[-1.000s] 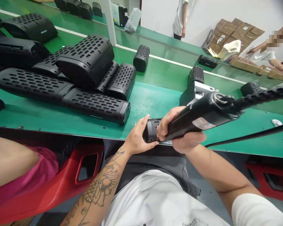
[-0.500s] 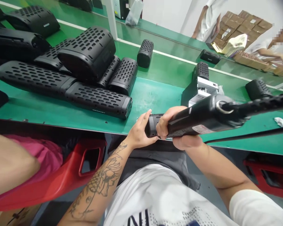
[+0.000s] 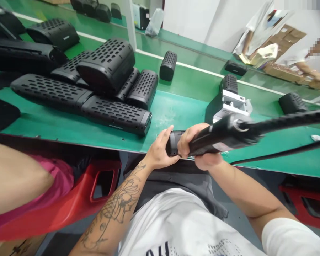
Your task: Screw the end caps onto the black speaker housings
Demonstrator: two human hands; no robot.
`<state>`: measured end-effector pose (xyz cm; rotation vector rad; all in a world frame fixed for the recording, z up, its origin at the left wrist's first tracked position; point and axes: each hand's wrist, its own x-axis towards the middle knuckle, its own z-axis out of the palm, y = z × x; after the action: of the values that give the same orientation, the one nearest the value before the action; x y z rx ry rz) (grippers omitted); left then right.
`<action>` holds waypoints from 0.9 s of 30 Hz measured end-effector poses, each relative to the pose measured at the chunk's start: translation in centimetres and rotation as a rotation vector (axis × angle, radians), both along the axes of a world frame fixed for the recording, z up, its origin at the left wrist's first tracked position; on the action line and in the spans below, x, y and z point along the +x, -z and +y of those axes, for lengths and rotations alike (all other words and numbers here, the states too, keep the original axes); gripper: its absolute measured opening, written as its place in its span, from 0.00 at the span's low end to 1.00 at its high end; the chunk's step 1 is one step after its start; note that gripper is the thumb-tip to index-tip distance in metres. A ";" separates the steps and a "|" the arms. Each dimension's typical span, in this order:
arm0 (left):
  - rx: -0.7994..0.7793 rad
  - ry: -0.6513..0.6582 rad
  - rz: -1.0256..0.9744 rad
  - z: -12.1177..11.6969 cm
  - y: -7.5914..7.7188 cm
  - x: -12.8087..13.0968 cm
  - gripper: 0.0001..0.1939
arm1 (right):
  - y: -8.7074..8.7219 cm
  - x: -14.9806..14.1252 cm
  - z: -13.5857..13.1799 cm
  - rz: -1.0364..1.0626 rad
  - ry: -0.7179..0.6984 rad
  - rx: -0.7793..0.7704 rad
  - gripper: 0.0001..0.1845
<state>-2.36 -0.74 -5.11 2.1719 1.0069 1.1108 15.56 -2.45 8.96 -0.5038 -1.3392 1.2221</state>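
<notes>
The left hand [image 3: 158,151] has its fingers curled around a short black speaker [image 3: 173,143] at the edge of the green bench [image 3: 176,113]. The right hand [image 3: 200,145] has its fingers clamped on one black electric screwdriver [image 3: 224,137]. Six holey black speakers [image 3: 117,115] lie heaped together, and one more black speaker [image 3: 168,65] stands alone. Brown cardboard boxes [image 3: 288,39] are stacked far off.

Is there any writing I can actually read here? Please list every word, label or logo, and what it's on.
Large dark letters on the white T-shirt: cut off by the picture's edge, perhaps "HU", uncertain.
Curved small print on the shirt: too blurred to read.
White label on the electric screwdriver: too blurred to read.
Small mark on the long perforated black casing: too small to read.
</notes>
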 end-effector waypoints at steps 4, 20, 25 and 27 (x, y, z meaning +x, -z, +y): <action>0.161 -0.171 -0.002 -3.8 0.0 0.6 0.55 | -2.7 1.2 -1.2 0.138 -0.060 0.095 0.34; 0.436 0.010 0.642 0.5 -8.6 -2.4 0.56 | -0.7 21.4 9.1 -0.061 0.895 0.193 0.46; 0.469 0.575 0.859 6.6 -13.0 2.5 0.58 | -0.8 21.1 8.7 -0.055 0.846 0.151 0.45; 0.399 0.598 0.895 7.1 -14.0 3.7 0.52 | -0.8 21.0 8.6 -0.042 0.847 0.149 0.45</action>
<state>1.38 6.32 8.86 3.0867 0.3518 0.0139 36.58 6.11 9.81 -0.8743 -1.0549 0.4124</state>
